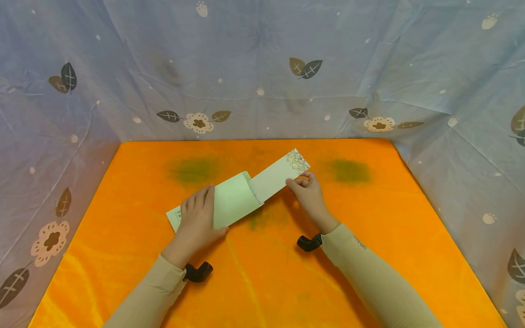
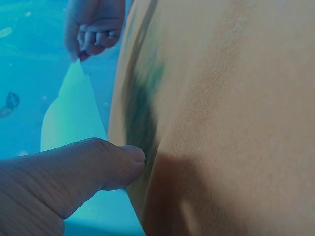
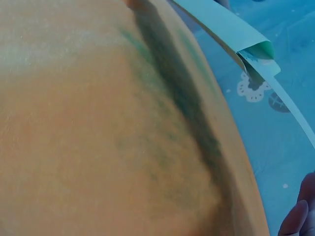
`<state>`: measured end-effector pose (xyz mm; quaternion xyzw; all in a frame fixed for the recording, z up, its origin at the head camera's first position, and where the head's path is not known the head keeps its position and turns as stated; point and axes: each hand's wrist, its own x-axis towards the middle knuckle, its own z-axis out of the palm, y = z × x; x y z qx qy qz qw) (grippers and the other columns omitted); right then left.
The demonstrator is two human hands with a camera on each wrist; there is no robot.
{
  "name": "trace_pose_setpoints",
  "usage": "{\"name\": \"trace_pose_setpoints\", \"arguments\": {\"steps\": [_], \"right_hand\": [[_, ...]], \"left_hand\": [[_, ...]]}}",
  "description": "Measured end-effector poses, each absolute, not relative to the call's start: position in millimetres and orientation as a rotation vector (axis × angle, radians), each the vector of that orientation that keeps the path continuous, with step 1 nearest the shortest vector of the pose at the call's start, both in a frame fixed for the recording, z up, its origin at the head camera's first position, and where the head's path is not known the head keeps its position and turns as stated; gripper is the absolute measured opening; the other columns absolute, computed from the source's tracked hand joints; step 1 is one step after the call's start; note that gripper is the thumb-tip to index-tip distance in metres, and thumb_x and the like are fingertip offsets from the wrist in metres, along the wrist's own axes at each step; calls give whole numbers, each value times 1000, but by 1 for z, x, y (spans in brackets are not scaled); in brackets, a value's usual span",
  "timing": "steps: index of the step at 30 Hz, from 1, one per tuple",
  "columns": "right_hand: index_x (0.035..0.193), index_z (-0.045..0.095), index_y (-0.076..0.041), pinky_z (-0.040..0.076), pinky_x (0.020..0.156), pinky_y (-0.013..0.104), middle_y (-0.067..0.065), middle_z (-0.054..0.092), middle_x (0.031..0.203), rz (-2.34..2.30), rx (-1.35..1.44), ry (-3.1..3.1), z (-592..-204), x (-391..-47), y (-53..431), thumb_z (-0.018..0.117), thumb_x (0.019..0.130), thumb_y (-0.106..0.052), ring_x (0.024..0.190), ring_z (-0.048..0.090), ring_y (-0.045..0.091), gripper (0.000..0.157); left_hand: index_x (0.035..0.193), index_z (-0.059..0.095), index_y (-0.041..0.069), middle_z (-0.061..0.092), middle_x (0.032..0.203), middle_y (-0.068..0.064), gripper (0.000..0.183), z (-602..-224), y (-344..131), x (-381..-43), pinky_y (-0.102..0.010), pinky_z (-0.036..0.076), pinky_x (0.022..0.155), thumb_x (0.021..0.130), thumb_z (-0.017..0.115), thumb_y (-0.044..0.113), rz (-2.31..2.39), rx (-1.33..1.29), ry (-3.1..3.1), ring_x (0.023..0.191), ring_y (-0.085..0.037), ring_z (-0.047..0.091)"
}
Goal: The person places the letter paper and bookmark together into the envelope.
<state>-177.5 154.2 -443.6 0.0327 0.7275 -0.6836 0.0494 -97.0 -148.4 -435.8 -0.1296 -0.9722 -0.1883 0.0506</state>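
Observation:
A pale green envelope (image 1: 234, 198) is tilted above the orange table, its torn opening toward the upper right. My left hand (image 1: 198, 223) grips its lower left part, fingers over the upper face and thumb along the near edge. A white card (image 1: 272, 178) with a speckled, patterned end juts out of the opening, its other end hidden inside. With thumb and fingers, my right hand (image 1: 309, 196) pinches the card near the patterned end. In the right wrist view the envelope (image 3: 231, 24) gapes around the card (image 3: 295, 108).
An orange cloth (image 1: 262, 278) with dark green smudges covers the table. Blue-grey curtains (image 1: 262, 54) printed with flowers and leaves stand behind and at both sides. Black wrist pieces (image 1: 198, 272) stick out from both beige sleeves.

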Motion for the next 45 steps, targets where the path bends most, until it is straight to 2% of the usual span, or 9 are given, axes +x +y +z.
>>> {"name": "trace_pose_setpoints", "arguments": {"steps": [6, 11, 15, 22, 25, 31, 36, 43, 45], "right_hand": [[144, 21, -19, 45, 81, 37, 6, 55, 94, -2194, 124, 2228, -448, -181, 158, 70, 90, -28, 88, 51, 34, 73], [144, 25, -22, 44, 78, 45, 5, 53, 91, -2237, 111, 2239, -449, -182, 163, 68, 92, -24, 83, 48, 35, 67], [143, 26, -22, 45, 76, 44, 6, 53, 91, -2236, 112, 2229, -445, -182, 164, 67, 93, -21, 85, 49, 37, 65], [143, 25, -14, 46, 73, 39, 11, 52, 92, -2214, 99, 2210, -428, -173, 162, 64, 93, -13, 75, 51, 24, 63], [144, 25, -10, 45, 69, 35, 11, 52, 91, -2187, 81, 2237, -421, -168, 160, 63, 94, -11, 74, 49, 27, 63], [145, 23, -4, 47, 73, 35, 13, 54, 93, -2176, 43, 2255, -421, -163, 155, 62, 94, -10, 80, 49, 38, 64], [144, 24, -1, 46, 66, 31, 17, 55, 97, -2177, -6, 2267, -422, -162, 151, 61, 94, -8, 83, 49, 45, 62], [138, 34, 0, 44, 62, 26, 17, 54, 98, -2142, -17, 2272, -422, -160, 148, 60, 95, -10, 81, 48, 42, 51], [137, 34, 0, 44, 63, 27, 17, 54, 99, -2136, -21, 2267, -423, -160, 148, 60, 96, -10, 85, 48, 45, 50]], "left_hand": [[151, 18, -4, 27, 149, -26, 117, -437, -149, -97, -61, 19, 104, 68, 86, 41, -567, -396, -2956, 131, -46, 26], [152, 18, -4, 27, 149, -26, 117, -438, -150, -97, -61, 19, 104, 68, 86, 41, -563, -392, -2956, 132, -45, 26], [152, 18, -4, 28, 148, -26, 117, -438, -150, -97, -61, 19, 104, 68, 86, 41, -558, -393, -2956, 131, -45, 27], [152, 19, -4, 28, 148, -26, 117, -438, -150, -96, -61, 18, 104, 68, 86, 41, -559, -399, -2943, 131, -45, 27], [152, 18, -4, 28, 148, -26, 117, -438, -150, -96, -61, 18, 105, 68, 86, 41, -562, -401, -2942, 131, -45, 26], [152, 18, -4, 28, 149, -26, 117, -439, -150, -96, -61, 18, 105, 68, 86, 41, -567, -407, -2940, 131, -45, 26], [152, 19, -4, 28, 149, -25, 116, -439, -151, -97, -61, 18, 105, 68, 86, 41, -569, -401, -2940, 131, -45, 26], [152, 18, -4, 27, 149, -25, 116, -438, -150, -97, -60, 17, 105, 69, 86, 41, -566, -391, -2956, 132, -45, 26], [152, 18, -4, 27, 149, -25, 116, -438, -150, -98, -60, 17, 105, 69, 86, 41, -565, -390, -2960, 131, -45, 26]]}}
